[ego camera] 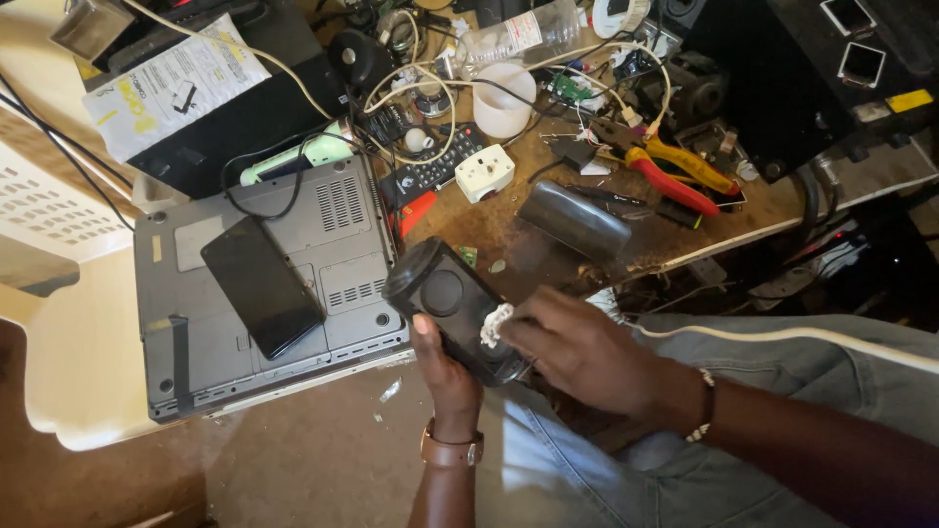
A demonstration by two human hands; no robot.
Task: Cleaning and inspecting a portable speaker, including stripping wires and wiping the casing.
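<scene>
Scanning from the left: upturned grey plastic laptop (264,284), flat black phone (262,286) lying on its underside. Just right of laptop, left hand (445,367) is wrapped around a black cylindrical plastic speaker (445,303), held over the lap. Right hand (577,352) pinches a small white wad (495,326) against the speaker body. Right of that, red-and-yellow pliers (675,171) on the cluttered wooden bench (509,230). Risk: speaker hangs off the bench edge; a loose one-hand grip drops it.

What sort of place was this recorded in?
Probably a small electronics repair bench: an upturned laptop with a phone on it, red and yellow pliers among loose wires, and a black speaker held in the left hand.
</scene>
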